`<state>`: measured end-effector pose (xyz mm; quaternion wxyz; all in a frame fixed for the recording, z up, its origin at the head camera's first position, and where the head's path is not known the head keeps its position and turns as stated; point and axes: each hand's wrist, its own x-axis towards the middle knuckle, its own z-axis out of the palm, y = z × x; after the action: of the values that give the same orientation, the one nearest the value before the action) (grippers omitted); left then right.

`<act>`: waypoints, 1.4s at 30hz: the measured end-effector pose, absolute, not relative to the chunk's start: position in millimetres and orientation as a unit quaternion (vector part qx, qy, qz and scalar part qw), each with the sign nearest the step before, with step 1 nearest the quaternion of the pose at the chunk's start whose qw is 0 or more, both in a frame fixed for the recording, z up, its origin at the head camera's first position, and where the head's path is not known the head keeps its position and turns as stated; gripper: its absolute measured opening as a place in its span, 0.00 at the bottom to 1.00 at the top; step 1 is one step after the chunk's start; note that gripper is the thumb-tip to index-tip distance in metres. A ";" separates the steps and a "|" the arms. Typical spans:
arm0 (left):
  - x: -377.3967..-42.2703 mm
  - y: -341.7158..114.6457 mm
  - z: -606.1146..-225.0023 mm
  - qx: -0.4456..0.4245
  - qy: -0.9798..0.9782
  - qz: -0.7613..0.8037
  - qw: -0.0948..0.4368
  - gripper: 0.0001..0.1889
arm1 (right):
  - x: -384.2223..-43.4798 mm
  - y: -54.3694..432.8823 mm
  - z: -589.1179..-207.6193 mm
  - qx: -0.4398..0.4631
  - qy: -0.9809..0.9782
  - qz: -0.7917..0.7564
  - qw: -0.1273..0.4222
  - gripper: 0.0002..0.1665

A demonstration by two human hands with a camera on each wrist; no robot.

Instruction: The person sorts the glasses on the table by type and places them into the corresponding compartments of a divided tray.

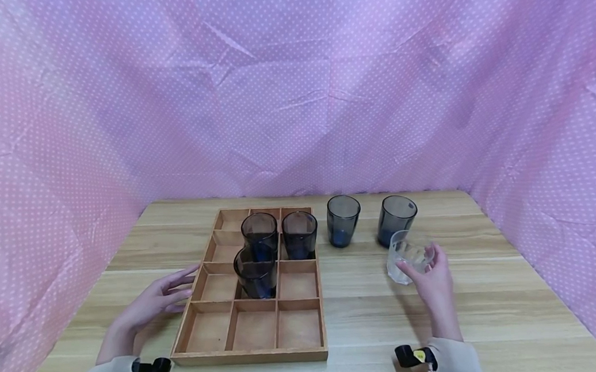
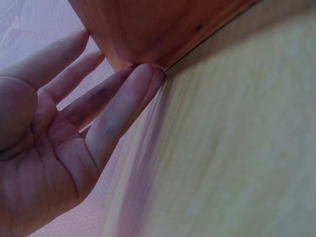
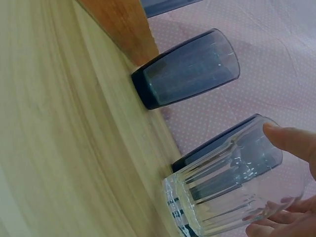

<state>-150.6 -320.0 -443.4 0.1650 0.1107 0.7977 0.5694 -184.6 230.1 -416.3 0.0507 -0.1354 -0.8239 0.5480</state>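
Observation:
My right hand (image 1: 434, 279) holds a clear faceted glass (image 1: 406, 260) by its sides, thumb on one side and fingers on the other. On the table behind it stand two smoky dark glasses: one (image 1: 396, 219) overlapped by the clear glass, another (image 1: 342, 221) further left. My left hand (image 1: 157, 300) rests its fingertips against the left side of a divided wooden tray (image 1: 249, 358), its fingers fairly straight. Inside the tray are three more dark glasses: one (image 1: 260, 229) in the middle column, one (image 1: 299, 232) to its right, and one (image 1: 254, 269) nearer me.
The tray lies on a light wood-grain table (image 1: 366, 329), its compartments split by thin wooden dividers. Pink dotted cloth (image 1: 303, 106) hangs behind the table and along both sides. Each wrist carries a black strap-on camera.

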 end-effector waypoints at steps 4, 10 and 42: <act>-150.9 -319.7 -443.2 0.109 0.798 0.569 0.164 0.34 | -187.9 227.8 -416.0 -0.148 -0.834 0.526 0.071 0.60; -150.8 -319.1 -443.3 0.106 0.800 0.567 0.166 0.34 | -189.5 223.6 -415.9 -0.161 -0.831 0.523 0.096 0.58; -148.8 -318.6 -441.1 0.079 0.810 0.559 0.161 0.34 | -171.6 150.2 -394.2 -0.051 -0.820 0.570 0.035 0.53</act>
<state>-148.8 -318.6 -441.1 0.1614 0.0790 0.8097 0.5586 -171.6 150.2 -394.2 0.0347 -0.0515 -0.8196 0.5696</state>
